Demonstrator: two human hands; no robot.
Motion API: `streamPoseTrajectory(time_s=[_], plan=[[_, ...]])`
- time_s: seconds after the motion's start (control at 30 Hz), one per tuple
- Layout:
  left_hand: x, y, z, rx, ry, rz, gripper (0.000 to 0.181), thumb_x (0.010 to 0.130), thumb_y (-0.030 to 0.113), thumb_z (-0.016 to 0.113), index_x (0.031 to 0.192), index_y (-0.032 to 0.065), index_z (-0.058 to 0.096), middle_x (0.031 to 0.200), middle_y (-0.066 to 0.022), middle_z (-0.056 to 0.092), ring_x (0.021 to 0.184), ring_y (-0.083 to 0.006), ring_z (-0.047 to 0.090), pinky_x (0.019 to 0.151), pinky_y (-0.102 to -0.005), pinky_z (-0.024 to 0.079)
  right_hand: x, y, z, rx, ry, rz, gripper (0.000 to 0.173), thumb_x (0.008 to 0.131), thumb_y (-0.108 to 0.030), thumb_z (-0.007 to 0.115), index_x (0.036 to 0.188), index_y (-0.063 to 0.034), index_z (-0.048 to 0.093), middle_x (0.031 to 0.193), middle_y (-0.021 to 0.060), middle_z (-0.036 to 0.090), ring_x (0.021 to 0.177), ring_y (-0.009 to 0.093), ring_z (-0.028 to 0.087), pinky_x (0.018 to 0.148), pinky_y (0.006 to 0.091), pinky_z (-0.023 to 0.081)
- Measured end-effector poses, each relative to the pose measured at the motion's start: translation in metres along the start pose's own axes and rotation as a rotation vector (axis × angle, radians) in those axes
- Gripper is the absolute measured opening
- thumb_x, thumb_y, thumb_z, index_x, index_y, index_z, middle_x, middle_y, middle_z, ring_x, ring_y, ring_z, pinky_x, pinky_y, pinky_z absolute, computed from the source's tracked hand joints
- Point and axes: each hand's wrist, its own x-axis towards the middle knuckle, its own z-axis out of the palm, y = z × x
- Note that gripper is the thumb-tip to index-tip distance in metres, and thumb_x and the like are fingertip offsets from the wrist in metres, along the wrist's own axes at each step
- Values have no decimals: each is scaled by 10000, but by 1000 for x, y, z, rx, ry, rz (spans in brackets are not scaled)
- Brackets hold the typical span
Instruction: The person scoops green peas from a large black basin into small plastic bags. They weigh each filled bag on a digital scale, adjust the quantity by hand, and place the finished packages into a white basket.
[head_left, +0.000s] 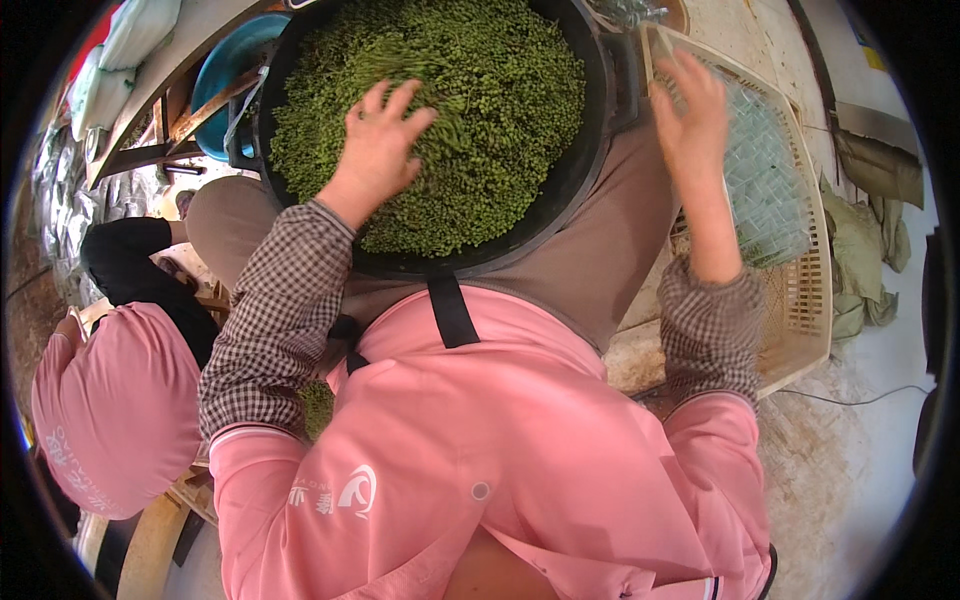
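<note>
A round black tub (480, 274) with side handles rests across the person's lap, heaped with small green berries on stems, like green peppercorn clusters (495, 112). Over the left part of the heap is my left hand (382, 142), its fingers spread and nothing seen in them. My right hand (694, 105), blurred, hovers beside the tub's right handle at the near-left rim of a cream plastic basket (814, 300); its fingers are apart and no held thing shows. Inside the basket lie clear plastic packs or trays (769, 172), with some green bits at their lower end.
A person in a pink top (120, 405) and black trousers sits close by on the left. Behind the tub's left side is a blue basin (232, 82) by a wooden frame. Clear plastic bags (64, 202) lie at far left. Sacks (855, 255) and a thin cable (855, 403) are at right.
</note>
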Motion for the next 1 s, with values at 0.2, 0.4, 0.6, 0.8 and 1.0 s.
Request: streamPoseTrajectory(time_s=[0.2, 0.4, 0.6, 0.8, 1.0], plan=[[-34, -37, -11, -265, -54, -224, 521, 658, 94, 749, 1136, 96, 543, 1214, -118, 478, 1109, -305, 477, 883, -364, 458, -50, -64, -10, 199, -113, 217, 217, 793, -37, 617, 1009, -43, 628, 1125, 114, 574, 1042, 284, 538, 846, 343, 470], [-59, -42, -35, -635, 173, -372, 581, 728, 224, 748, 1227, 56, 504, 1138, -151, 511, 979, -262, 536, 822, -359, 458, -65, -92, 19, 558, -231, 428, 78, 815, -65, 622, 884, -27, 617, 848, 129, 612, 698, 274, 610, 617, 323, 475], [-91, -37, -17, -675, 31, -653, 534, 755, 231, 715, 1191, -14, 527, 977, -209, 614, 805, -265, 599, 755, -359, 485, -45, -91, 18, 339, -421, 480, 217, 830, -235, 639, 722, -56, 581, 576, 125, 540, 534, 321, 538, 500, 377, 421], [-93, -17, -5, -494, -46, -494, 528, 757, 208, 695, 1191, -13, 491, 1082, -248, 540, 981, -399, 553, 812, -409, 475, -23, -114, 62, 437, -210, 135, 51, 787, -129, 638, 811, -88, 620, 799, 65, 580, 709, 264, 591, 594, 360, 478], [-95, -19, -40, -517, 72, -498, 459, 778, 180, 674, 1183, 30, 520, 1129, -197, 532, 993, -376, 555, 814, -404, 472, 16, -140, 118, 208, -255, -243, 141, 699, -34, 637, 829, -88, 649, 873, 60, 533, 866, 250, 534, 687, 376, 472]])
